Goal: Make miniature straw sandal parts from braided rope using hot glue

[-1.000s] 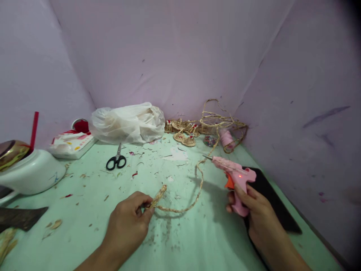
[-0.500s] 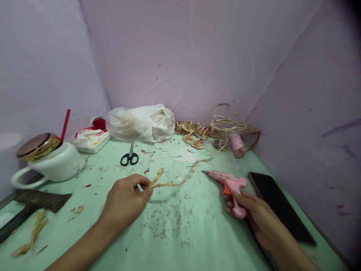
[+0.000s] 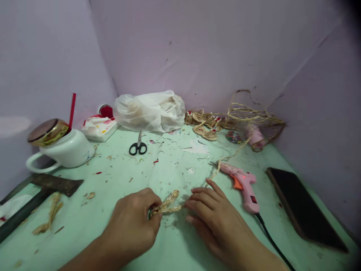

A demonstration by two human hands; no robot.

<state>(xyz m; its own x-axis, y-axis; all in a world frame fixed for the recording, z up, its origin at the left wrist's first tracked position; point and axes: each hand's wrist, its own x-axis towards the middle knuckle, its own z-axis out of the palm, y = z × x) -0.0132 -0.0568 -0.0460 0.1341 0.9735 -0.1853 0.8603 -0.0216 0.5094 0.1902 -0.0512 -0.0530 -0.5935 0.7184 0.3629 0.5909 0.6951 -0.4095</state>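
My left hand [image 3: 137, 218] is closed in a pinch on a braided straw cord [image 3: 173, 209], near its folded end. The doubled end pokes out past my thumb and index finger. My right hand [image 3: 213, 216] is at the cord just to the right, fingers bent and the cord running in under the fingertips; their exact hold is partly hidden. From behind this hand the cord continues up towards the back right. A pink hot glue gun [image 3: 245, 184] with an orange trigger and a lit red light lies on the table, right of my right hand.
Black-handled scissors [image 3: 138, 146], a hammer-like tool [image 3: 56, 184], and a white mug [image 3: 72, 150] are on the left. At the back are a plastic bag [image 3: 152, 111], woven straw pieces [image 3: 205, 131] and a pink spool [image 3: 256, 136]. A phone [image 3: 304, 207] lies right.
My right hand has let go of the glue gun, which now lies on the table, and has moved left to the cord. My left hand still pinches the cord. The view has shifted slightly.
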